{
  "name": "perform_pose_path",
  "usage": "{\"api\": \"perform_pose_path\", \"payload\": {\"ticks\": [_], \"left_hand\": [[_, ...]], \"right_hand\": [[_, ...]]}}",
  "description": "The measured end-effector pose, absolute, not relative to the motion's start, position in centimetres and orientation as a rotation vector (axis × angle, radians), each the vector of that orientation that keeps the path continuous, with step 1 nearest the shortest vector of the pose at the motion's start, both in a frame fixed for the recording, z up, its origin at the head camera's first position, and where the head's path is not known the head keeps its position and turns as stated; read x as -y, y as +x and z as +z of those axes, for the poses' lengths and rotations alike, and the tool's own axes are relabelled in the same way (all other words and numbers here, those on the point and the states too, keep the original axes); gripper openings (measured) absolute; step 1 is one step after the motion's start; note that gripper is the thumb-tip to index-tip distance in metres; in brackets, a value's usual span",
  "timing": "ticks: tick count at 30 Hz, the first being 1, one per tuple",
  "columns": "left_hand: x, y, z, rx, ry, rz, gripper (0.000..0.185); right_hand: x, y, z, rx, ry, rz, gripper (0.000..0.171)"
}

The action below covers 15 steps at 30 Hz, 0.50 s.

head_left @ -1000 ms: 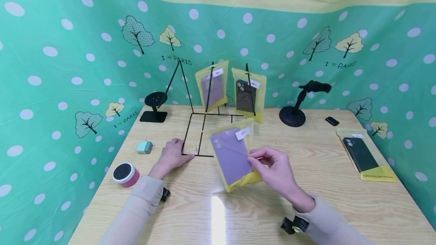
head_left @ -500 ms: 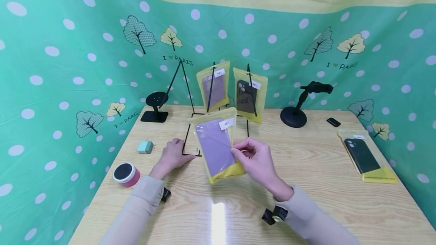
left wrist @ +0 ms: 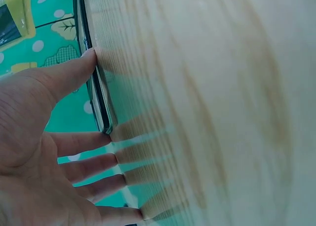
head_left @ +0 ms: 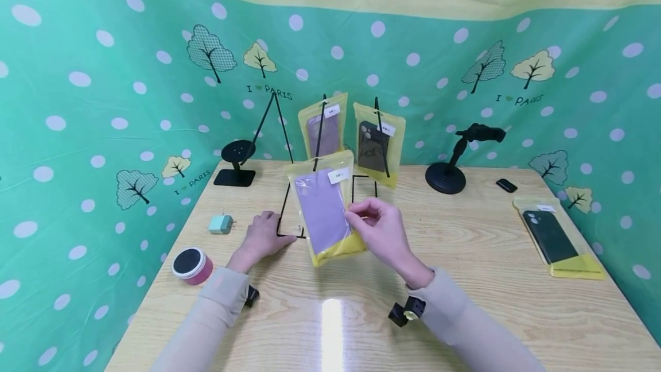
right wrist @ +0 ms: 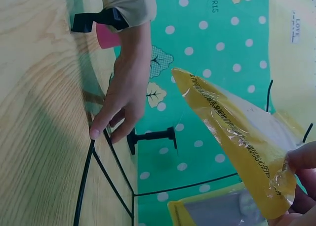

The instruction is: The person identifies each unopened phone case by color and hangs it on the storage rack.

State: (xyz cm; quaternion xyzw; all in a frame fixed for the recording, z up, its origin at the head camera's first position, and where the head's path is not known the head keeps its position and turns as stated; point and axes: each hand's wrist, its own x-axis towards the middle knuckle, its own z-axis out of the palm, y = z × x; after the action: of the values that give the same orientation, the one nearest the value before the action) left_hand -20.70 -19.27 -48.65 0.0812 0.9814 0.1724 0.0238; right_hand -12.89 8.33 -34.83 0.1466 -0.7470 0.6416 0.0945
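Purple case pouch [head_left: 324,209] in head view; wrist-only: left-hand fingers [left wrist: 94,142] against wire stand [left wrist: 98,100]

The right hand [head_left: 379,231] pinches the edge of a yellow pouch with a purple phone case [head_left: 324,208], held tilted above the wooden table [head_left: 465,280]. The left hand [head_left: 263,235] rests flat, fingers touching the black wire rack [head_left: 289,200]'s base

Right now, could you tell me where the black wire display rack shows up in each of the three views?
Head: the black wire display rack stands at table centre, its base corner under the left hand.
Left wrist: only a dark base rod, upper left, against the fingers.
Right wrist: thin rods run along the lower left.
Shared landmark: the left hand pressing the rack's base.
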Motion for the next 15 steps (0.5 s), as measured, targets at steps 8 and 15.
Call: {"api": "perform_pose_path", "payload": {"ticks": [8,15], "left_hand": [[19.2,-20.6,-48.6,-3.049,0.258,0.543,0.079],[19.3,-20.7,-48.8,-3.057,0.266,0.529,0.081]], "right_hand": [[-8.2,-16.9,-37.5,2.207,0.373,1.855,0.008],[-8.1,-19.6,-38.7,2.204,0.355,1.729,0.007]]}}
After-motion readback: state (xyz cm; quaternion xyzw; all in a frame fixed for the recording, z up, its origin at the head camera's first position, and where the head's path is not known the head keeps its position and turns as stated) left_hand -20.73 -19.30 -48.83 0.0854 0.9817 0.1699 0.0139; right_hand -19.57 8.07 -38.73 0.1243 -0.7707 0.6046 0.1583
